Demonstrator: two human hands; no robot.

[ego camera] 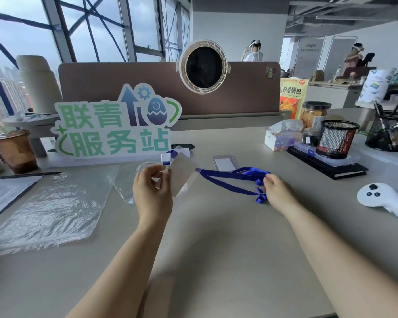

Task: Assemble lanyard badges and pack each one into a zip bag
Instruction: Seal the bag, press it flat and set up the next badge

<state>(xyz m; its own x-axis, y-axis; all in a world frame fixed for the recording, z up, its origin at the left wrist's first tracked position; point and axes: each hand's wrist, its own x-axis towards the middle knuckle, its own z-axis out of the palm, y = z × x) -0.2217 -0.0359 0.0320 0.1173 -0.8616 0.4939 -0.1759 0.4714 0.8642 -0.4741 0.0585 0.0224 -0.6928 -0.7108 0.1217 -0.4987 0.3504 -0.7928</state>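
left hand (pixel 153 187) grip: pinching clear badge holder (pixel 183 174), frame centre above bench (pixel 216 237) | right hand (pixel 277 189) grip: pinching blue lanyard (pixel 230 176), centre right | around: plastic bags (pixel 51 214) left, sign (pixel 115 125) behind, controller (pixel 381 198) right

Soft grey daylight enters through the windows (pixel 90 31) left of the fan (pixel 203 66), lighting the desk (pixel 216 237) evenly with faint shadows. Wide-angle distortion bends the window frames (strongest at the corners). The clear plastic bags (pixel 55 210), below-left of the fan, show pale glare, slightly blurred.
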